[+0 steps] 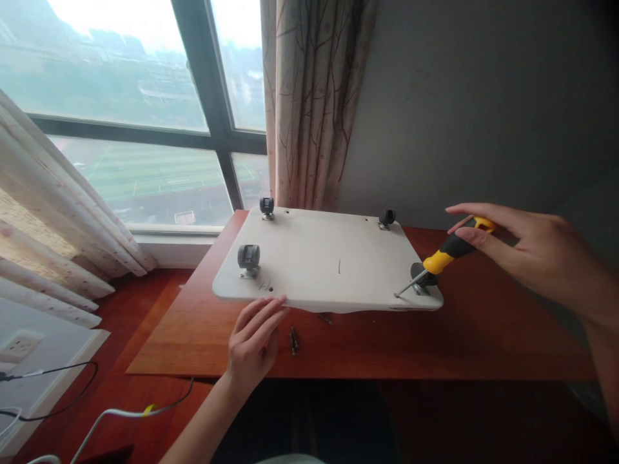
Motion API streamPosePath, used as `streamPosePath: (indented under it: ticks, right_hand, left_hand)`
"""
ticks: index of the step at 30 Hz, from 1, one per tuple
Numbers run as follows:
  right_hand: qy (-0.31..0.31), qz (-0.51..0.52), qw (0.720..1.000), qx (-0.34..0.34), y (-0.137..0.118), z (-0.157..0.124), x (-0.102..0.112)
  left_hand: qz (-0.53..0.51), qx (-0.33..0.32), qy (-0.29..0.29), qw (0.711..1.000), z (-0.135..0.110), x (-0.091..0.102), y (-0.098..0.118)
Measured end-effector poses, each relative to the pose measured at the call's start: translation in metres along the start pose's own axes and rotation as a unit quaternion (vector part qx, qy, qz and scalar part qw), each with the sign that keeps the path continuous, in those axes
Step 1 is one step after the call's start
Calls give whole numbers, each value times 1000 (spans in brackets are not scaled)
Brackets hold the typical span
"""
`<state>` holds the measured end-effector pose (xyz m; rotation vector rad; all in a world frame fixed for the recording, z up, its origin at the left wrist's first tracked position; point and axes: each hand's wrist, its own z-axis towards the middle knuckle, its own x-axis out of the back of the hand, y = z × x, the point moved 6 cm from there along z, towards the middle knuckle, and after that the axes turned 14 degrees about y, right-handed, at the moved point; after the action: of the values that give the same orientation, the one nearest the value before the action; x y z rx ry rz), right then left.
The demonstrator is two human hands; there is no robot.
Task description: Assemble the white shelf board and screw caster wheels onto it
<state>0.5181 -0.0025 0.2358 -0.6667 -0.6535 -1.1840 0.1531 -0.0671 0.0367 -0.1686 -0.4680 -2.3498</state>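
Note:
A white board (309,258) with rounded corners lies on the wooden table, a caster wheel standing up near each corner. My right hand (536,251) grips the end of a yellow and black screwdriver (449,251) between thumb and fingers. Its shaft slants down to the left, and the tip meets the board at a small hole or screw, just left of the near right caster (423,277). My left hand (256,335) rests its outstretched fingertips on the board's front edge, close to a dark hole (271,289) and the near left caster (248,258).
Several dark screws or bolts (293,341) lie on the reddish-brown table (435,348) before the board. Behind are a patterned curtain (314,96) and a window (145,174). Cables (116,412) run over the floor at lower left, near a wall socket (20,346).

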Motion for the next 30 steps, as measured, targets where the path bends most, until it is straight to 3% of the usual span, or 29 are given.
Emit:
streamPosePath:
  ticks: [2,4,8,10,12,16,23,25,30]
  right_hand:
    - [37,-81,996,13,-3,-2,0]
    - [48,-75,996,18,-4,-4,-1]
    - [-42,107,993,-9,2,-8,-5]
    - [-80,151,985,-28,5,-8,-6]
    - [-71,110,991,-36,8,-7,-6]
    - [18,-67,998,-5,0,-6,-2]
    - [-85,106,991,-11,-12,-8,-2]
    - [-82,85,993,-15,-11,-7,-1]
    - [-1,-67,998,2,-11,-10,-1]
  left_hand:
    - [-3,-1,-1,1000,-2,-1,0]
    - [-3,-1,-1,1000,-3,-1,-1]
    - [-3,-3,-5,1000,-6,-1,-2]
    - [-3,-2,-8,1000,-7,-2,-3]
    - [-1,-2,-9,1000,-7,-2,-3]
    - [5,-7,0,1000,-5,-1,-2]
    - [19,-26,-4,999,-8,0,2]
    - [19,-30,-13,999,-10,0,2]
    - [8,-30,-14,999,-10,-2,0]
